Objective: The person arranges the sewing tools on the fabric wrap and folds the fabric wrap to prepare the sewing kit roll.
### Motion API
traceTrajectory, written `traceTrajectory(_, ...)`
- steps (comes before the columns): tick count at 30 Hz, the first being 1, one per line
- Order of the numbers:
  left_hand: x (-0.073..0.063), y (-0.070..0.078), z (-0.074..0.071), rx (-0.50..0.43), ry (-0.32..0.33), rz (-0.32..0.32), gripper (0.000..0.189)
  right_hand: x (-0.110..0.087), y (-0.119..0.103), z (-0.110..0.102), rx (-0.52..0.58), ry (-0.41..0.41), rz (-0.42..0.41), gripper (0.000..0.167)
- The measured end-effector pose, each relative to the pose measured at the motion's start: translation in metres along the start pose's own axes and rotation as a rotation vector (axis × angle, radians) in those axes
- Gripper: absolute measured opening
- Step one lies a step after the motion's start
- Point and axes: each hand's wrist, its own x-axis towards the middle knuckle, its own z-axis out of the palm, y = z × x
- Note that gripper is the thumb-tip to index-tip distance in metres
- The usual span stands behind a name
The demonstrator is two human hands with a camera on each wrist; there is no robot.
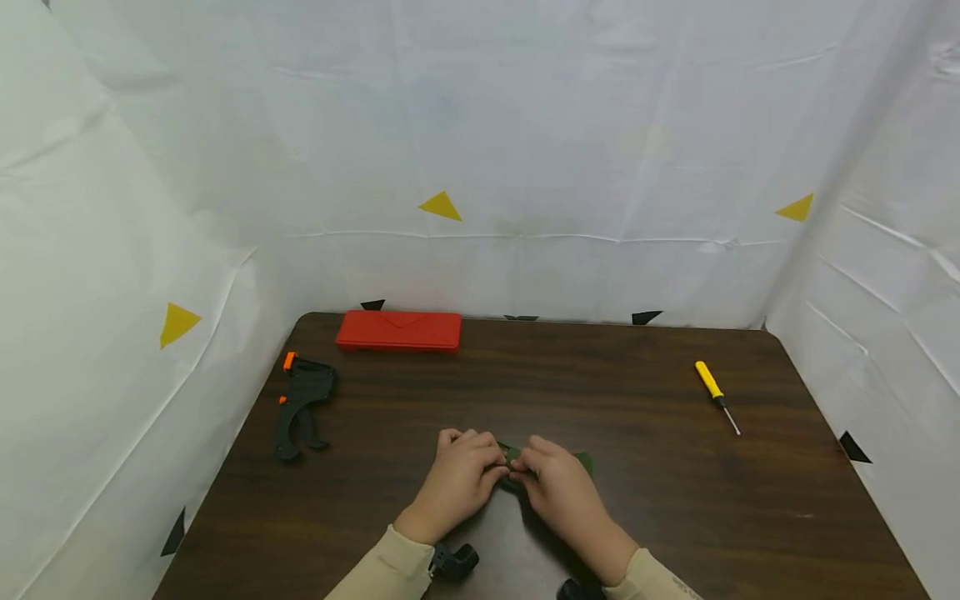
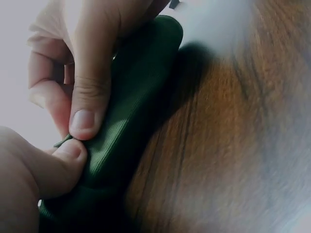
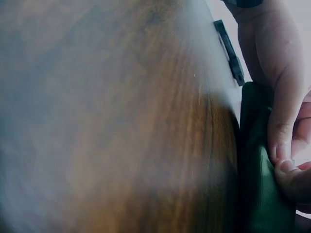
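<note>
A dark green pouch of finely ribbed fabric lies lengthwise close over the table, near its front middle. My left hand pinches the pouch's upper edge between thumb and fingers. Right beside it, my right hand pinches the same edge, and the two thumb tips meet there. In the right wrist view the left thumb comes down from above and the right thumb from below, over the green fabric. Most of the pouch is hidden by the hands in the head view.
A black clamp with orange ends lies at the left of the brown wooden table. A flat red case sits along the back edge. Toward the right lies a yellow-handled screwdriver. White sheeting encloses the back and sides.
</note>
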Motion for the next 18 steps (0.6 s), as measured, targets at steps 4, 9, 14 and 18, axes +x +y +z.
traceTrajectory(4, 0.0002, 0.0024, 0.0012, -0.003, 0.011, -0.013, 0.006, -0.0007, -0.0003, -0.0037, -0.053, -0.016, -0.037, 0.016)
traceTrajectory(9, 0.0008, 0.0025, 0.0017, -0.022, 0.013, -0.016, 0.007, -0.0022, -0.0013, -0.0064, -0.144, -0.043, -0.076, 0.016)
traceTrajectory(14, 0.0008, 0.001, 0.0007, -0.031, -0.025, -0.019, 0.006, -0.0018, -0.0006, -0.0059, -0.16, -0.065, -0.074, 0.019)
traceTrajectory(18, 0.0024, 0.0028, -0.001, -0.032, -0.08, -0.031, 0.004, -0.0001, 0.0053, -0.0069, 0.016, -0.1, 0.05, 0.014)
